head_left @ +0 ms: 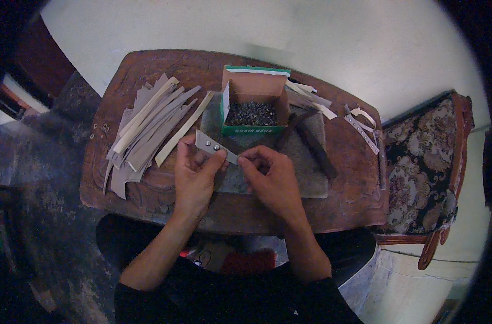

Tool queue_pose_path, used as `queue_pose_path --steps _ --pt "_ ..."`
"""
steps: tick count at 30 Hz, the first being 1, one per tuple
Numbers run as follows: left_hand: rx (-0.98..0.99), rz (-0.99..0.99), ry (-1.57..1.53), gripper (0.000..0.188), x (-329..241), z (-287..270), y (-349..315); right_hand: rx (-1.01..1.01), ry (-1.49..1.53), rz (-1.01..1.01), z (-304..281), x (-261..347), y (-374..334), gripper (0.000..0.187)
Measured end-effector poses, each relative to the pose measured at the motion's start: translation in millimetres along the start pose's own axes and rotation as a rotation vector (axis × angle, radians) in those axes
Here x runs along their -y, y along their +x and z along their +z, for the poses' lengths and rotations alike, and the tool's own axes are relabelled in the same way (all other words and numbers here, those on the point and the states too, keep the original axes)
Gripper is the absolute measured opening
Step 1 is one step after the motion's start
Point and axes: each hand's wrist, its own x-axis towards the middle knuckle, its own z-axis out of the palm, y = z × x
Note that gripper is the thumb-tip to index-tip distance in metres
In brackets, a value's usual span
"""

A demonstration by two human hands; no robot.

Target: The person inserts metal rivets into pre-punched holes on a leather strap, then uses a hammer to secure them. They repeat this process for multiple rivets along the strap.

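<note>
Between my two hands is a short pale strip (pixel 203 141), leather-like, with two round shiny studs in it. My left hand (pixel 195 175) grips its left part, the thumb pressed on it just beside the studs. The fingertips of my right hand (pixel 270 173) pinch the strip's right end, where its tip is hidden. Just beyond my hands stands an open green cardboard box (pixel 254 129) holding many small dark metal bits, too small to tell apart.
Under the box lies a grey slab (pixel 305 186) on a carved wooden table (pixel 348 205). A dark hammer-like tool (pixel 313 146) rests on its right. Pale strips (pixel 154 124) are heaped left; studded strips (pixel 362 132) lie far right. A patterned chair (pixel 424 156) stands beside the table.
</note>
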Motion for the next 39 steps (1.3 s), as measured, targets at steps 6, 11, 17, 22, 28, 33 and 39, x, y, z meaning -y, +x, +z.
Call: queue_pose_path --steps 6,11,17,22,28,33,39 --pt "-0.011 -0.012 -0.003 0.038 0 1 -1 0.037 0.061 -0.044 -4 -3 5 0.016" --pt "0.004 -0.051 0.034 0.036 -8 0 -1 -0.182 -0.227 -0.329 -21 28 22 0.017" --pt "0.039 -0.043 0.091 0.037 -8 -4 -2 -0.219 -0.543 -0.587 -17 28 73 0.017" --pt "0.089 0.017 0.071 0.039 -8 -9 0 -0.051 -0.815 -0.386 -17 27 100 0.018" --pt "0.030 -0.052 0.054 0.039 -9 -6 -1 -0.104 -0.913 -0.329 -24 6 113 0.019" --pt "0.059 -0.070 0.069 0.044 -7 -9 0 -0.011 -0.906 -0.290 -26 10 113 0.020" --pt "0.085 -0.081 0.046 0.047 -8 -5 -1 -0.007 -0.951 -0.343 -28 7 116 0.019"
